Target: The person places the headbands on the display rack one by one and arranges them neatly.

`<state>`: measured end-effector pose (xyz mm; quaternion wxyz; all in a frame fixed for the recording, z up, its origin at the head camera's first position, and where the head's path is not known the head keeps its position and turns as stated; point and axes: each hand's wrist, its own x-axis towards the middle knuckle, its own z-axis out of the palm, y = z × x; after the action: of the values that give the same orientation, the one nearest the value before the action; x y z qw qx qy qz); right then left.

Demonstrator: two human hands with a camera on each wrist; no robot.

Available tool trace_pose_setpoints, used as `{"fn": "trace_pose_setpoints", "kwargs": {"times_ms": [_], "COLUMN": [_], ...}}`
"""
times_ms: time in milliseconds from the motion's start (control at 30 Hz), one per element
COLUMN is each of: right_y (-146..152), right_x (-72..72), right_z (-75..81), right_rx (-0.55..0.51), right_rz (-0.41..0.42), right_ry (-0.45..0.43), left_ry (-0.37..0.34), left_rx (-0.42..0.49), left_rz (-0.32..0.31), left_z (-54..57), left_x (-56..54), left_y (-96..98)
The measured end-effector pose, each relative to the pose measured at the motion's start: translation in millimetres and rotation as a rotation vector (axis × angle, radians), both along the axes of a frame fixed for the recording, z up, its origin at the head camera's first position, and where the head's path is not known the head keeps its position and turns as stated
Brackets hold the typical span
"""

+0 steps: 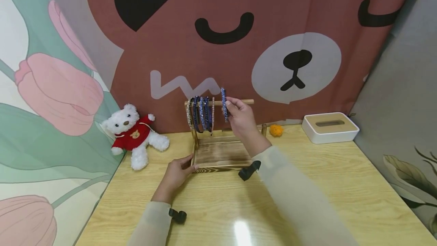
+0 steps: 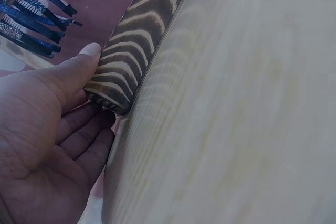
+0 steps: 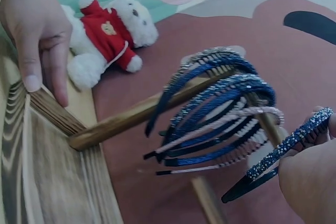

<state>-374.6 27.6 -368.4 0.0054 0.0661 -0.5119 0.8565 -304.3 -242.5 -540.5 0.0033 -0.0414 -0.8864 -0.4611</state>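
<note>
My right hand (image 1: 243,120) pinches a glittery blue headband (image 1: 224,98) by the bar of a wooden headband stand (image 1: 218,169); whether it rests on the bar I cannot tell. In the right wrist view, that headband (image 3: 283,153) is apart from the others and its dark tip points down. Several headbands (image 1: 202,114), in blue, silver and pink, hang together at the bar's left end. My left hand (image 1: 175,175) holds the front left corner of the stand's tray. In the left wrist view, the thumb lies on the striped wooden edge (image 2: 128,56), with the fingers around the corner.
Left of the stand sits a white teddy bear (image 1: 134,132) in a red sweater. An orange fuzzy ball (image 1: 276,130) and a white tissue box (image 1: 329,138) with a wooden lid stand at the right. Behind the table (image 1: 211,204) hangs a bear-print curtain (image 1: 218,60).
</note>
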Motion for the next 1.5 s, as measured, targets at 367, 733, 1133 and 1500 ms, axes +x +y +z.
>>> {"fn": "trace_pose_setpoints", "kwargs": {"times_ms": [367, 733, 1133, 1500], "right_y": [-23.5, -32.1, -35.3, -34.5], "right_x": [-7.3, -10.3, -10.1, -11.4], "right_z": [-13.3, -19.0, -23.6, -27.9], "right_rx": [-0.117, -0.113, -0.117, -0.060], "right_rz": [-0.034, -0.096, -0.105, -0.100], "right_ry": [-0.034, -0.097, -0.115, -0.118], "left_ry": [0.004, 0.021, 0.004, -0.006], "left_rx": [0.002, 0.000, 0.009, 0.011], "left_rz": [0.003, -0.003, -0.006, -0.005], "left_z": [-0.9, -3.1, -0.5, 0.3], "left_x": [-0.8, -2.1, -0.3, 0.5], "left_y": [-0.4, -0.6, 0.0, 1.3]}}
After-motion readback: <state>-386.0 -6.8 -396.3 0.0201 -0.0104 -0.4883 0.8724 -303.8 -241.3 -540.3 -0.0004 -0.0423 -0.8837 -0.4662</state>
